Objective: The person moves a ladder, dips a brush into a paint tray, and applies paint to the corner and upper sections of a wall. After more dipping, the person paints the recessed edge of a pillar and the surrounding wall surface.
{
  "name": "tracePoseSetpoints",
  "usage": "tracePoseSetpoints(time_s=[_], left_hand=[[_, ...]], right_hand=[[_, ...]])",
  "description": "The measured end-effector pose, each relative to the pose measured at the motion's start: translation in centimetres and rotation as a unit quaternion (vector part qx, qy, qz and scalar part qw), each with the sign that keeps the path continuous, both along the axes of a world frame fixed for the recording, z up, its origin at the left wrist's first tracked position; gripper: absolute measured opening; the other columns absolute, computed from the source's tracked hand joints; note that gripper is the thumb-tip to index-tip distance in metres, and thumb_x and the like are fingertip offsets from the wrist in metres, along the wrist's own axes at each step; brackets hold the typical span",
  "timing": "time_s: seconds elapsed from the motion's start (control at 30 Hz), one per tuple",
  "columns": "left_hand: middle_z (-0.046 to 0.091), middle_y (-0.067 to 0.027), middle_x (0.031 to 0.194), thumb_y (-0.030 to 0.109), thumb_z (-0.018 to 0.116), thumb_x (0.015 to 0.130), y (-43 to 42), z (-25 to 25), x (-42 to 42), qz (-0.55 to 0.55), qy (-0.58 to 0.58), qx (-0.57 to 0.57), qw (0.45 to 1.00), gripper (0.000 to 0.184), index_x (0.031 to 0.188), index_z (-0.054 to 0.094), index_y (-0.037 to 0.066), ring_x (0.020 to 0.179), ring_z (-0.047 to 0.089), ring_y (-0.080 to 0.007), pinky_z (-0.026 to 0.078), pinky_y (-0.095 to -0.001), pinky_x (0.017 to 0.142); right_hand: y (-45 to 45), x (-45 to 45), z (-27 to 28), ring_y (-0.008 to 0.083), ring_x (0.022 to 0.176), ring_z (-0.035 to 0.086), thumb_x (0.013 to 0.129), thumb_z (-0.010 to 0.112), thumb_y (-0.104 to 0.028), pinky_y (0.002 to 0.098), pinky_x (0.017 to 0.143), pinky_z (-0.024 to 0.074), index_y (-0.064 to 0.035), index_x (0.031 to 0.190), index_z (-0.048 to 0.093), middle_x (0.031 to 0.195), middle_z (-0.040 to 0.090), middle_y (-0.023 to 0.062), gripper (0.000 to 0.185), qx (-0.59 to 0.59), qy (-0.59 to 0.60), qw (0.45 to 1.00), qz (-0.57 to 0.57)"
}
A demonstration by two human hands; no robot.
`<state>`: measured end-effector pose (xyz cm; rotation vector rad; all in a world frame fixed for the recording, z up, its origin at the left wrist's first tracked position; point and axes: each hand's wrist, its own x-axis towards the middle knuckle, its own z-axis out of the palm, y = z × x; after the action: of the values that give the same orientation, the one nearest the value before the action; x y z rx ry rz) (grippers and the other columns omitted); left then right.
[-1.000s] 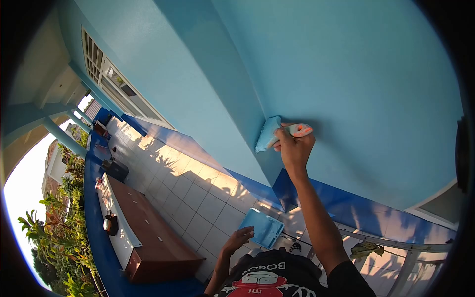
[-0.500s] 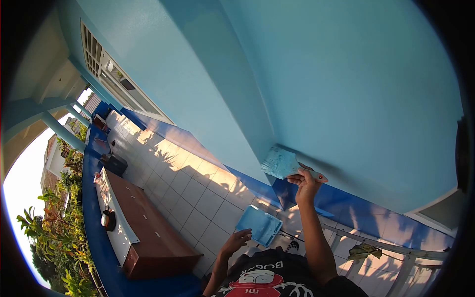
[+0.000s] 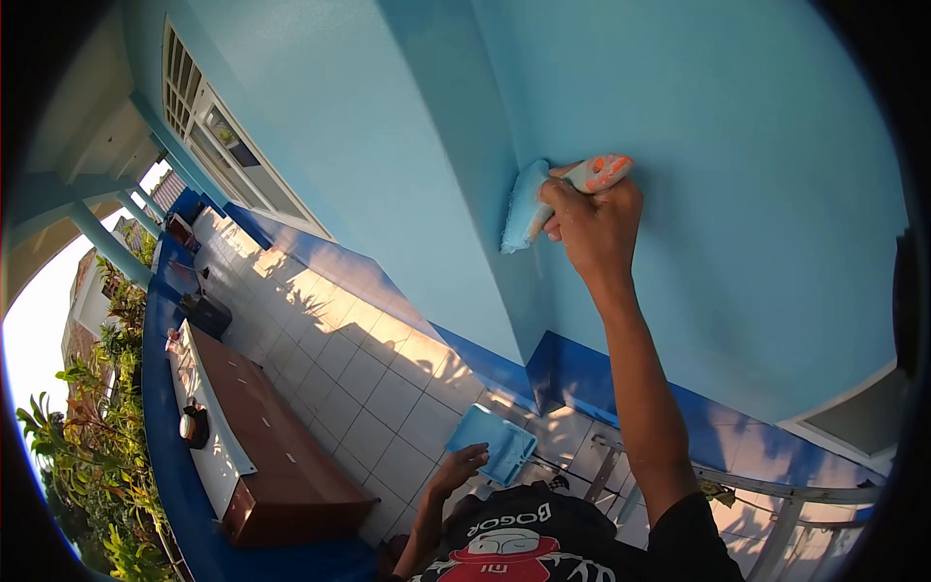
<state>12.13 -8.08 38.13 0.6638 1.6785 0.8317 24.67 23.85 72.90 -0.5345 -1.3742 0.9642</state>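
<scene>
Pale-blue paint coats the flat, wide-bristled paintbrush [image 3: 523, 211] gripped in the right hand [image 3: 596, 231] at the light-blue wall corner [image 3: 511, 136]. Pressing hard or overloaded bristles could send drips onto the dark-blue painted band [image 3: 582, 376] or white tiled floor [image 3: 393, 398] below that corner. The left hand [image 3: 458, 469], loosely open, overlaps the blue plastic paint tray [image 3: 504, 450]; contact is unclear. Some brush-hand fingertips are hidden.

Paintbrush [image 3: 525, 207] partly hidden behind the right hand [image 3: 596, 225]
</scene>
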Motion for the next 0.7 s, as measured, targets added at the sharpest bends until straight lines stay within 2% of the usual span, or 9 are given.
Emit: tracePoseSetpoints(time_s=[0.07, 0.1, 0.13, 0.17, 0.23, 0.27, 0.4, 0.53, 0.7], left_hand=[[0.057, -0.0169, 0.138, 0.041, 0.062, 0.098, -0.2, -0.7, -0.2, 0.002, 0.007, 0.001, 1.000, 0.059, 0.142, 0.052, 0.004, 0.122, 0.058, -0.0289, 0.053, -0.0408, 0.096], [0.057, -0.0169, 0.138, 0.041, 0.062, 0.098, -0.1, -0.5, -0.1, 0.002, 0.003, 0.000, 1.000, 0.059, 0.142, 0.052, 0.004, 0.122, 0.058, -0.0289, 0.053, -0.0408, 0.096], [0.057, -0.0168, 0.138, 0.041, 0.062, 0.098, 0.0, -0.3, -0.1, 0.001, 0.001, 0.003, 1.000, 0.059, 0.142, 0.052, 0.004, 0.122, 0.058, -0.0289, 0.052, -0.0409, 0.096], [0.057, -0.0168, 0.138, 0.041, 0.062, 0.098, 0.0, -0.1, -0.1, 0.001, -0.001, 0.006, 1.000, 0.059, 0.142, 0.052, 0.004, 0.122, 0.058, -0.0288, 0.052, -0.0409, 0.096], [0.057, -0.0164, 0.139, 0.041, 0.062, 0.098, 0.0, -0.3, -0.3, 0.001, -0.005, 0.005, 1.000, 0.059, 0.142, 0.051, 0.003, 0.122, 0.058, -0.0287, 0.052, -0.0408, 0.096], [0.056, -0.0165, 0.139, 0.038, 0.061, 0.098, 0.0, -0.1, -0.3, -0.002, -0.004, -0.001, 1.000, 0.058, 0.143, 0.050, 0.004, 0.122, 0.058, -0.0287, 0.051, -0.0414, 0.098], [0.055, -0.0168, 0.139, 0.035, 0.060, 0.099, -0.3, 0.3, -0.6, -0.005, -0.001, -0.012, 1.000, 0.056, 0.144, 0.049, 0.004, 0.123, 0.058, -0.0284, 0.051, -0.0416, 0.099], [0.056, -0.0170, 0.139, 0.034, 0.060, 0.099, -1.0, 0.1, -0.6, -0.012, 0.000, -0.033, 0.999, 0.055, 0.144, 0.049, 0.004, 0.123, 0.058, -0.0283, 0.051, -0.0414, 0.100], [0.059, -0.0182, 0.135, 0.035, 0.062, 0.098, -1.0, -0.4, -0.6, -0.009, 0.012, -0.047, 0.999, 0.054, 0.141, 0.053, 0.002, 0.118, 0.061, -0.0287, 0.053, -0.0408, 0.095]], right_hand=[[-0.4, 1.1, 4.8, 0.0136, 0.049, 0.060, 0.078, 0.069, -0.003, 0.0285, 0.050, 0.0499, 0.0058, 0.078, 0.065, 0.065, 0.066, 0.0091, 0.009, -0.017, 0.019, 0.999, 0.028], [-0.1, 1.5, 6.2, 0.0164, 0.052, 0.064, 0.078, 0.067, -0.001, 0.0292, 0.051, 0.0537, 0.0078, 0.086, 0.068, 0.072, 0.068, 0.0132, 0.012, 0.021, 0.076, 0.996, 0.042], [0.3, 1.8, 6.8, 0.0192, 0.055, 0.067, 0.078, 0.066, 0.000, 0.0299, 0.052, 0.0574, 0.0098, 0.095, 0.070, 0.078, 0.070, 0.0173, 0.020, 0.058, 0.133, 0.988, 0.056], [0.7, 2.0, 6.4, 0.0192, 0.055, 0.067, 0.078, 0.066, 0.000, 0.0299, 0.052, 0.0574, 0.0098, 0.095, 0.070, 0.078, 0.070, 0.0173, 0.020, 0.056, 0.131, 0.988, 0.056], [1.9, 2.3, 5.1, 0.0242, 0.061, 0.070, 0.080, 0.066, 0.001, 0.0327, 0.056, 0.0603, 0.0097, 0.100, 0.071, 0.092, 0.072, 0.0201, 0.022, 0.161, 0.253, 0.952, 0.066], [1.5, 2.6, 3.2, 0.0258, 0.065, 0.070, 0.081, 0.066, 0.001, 0.0343, 0.058, 0.0610, 0.0098, 0.102, 0.071, 0.098, 0.072, 0.0190, 0.023, 0.126, 0.228, 0.963, 0.070], [0.2, 2.2, -9.8, 0.0225, 0.068, 0.070, 0.083, 0.067, 0.003, 0.0339, 0.059, 0.0616, 0.0095, 0.106, 0.069, 0.095, 0.072, 0.0180, 0.024, -0.021, 0.205, 0.976, 0.072], [-2.5, 4.8, -21.7, 0.0164, 0.072, 0.068, 0.085, 0.070, 0.004, 0.0285, 0.062, 0.0598, 0.0064, 0.110, 0.070, 0.094, 0.071, 0.0155, 0.025, -0.142, 0.088, 0.983, 0.075], [-5.1, 4.5, -28.8, 0.0124, 0.072, 0.066, 0.085, 0.073, 0.002, 0.0249, 0.063, 0.0555, 0.0043, 0.113, 0.070, 0.092, 0.072, 0.0121, 0.028, -0.190, 0.065, 0.979, 0.012]])
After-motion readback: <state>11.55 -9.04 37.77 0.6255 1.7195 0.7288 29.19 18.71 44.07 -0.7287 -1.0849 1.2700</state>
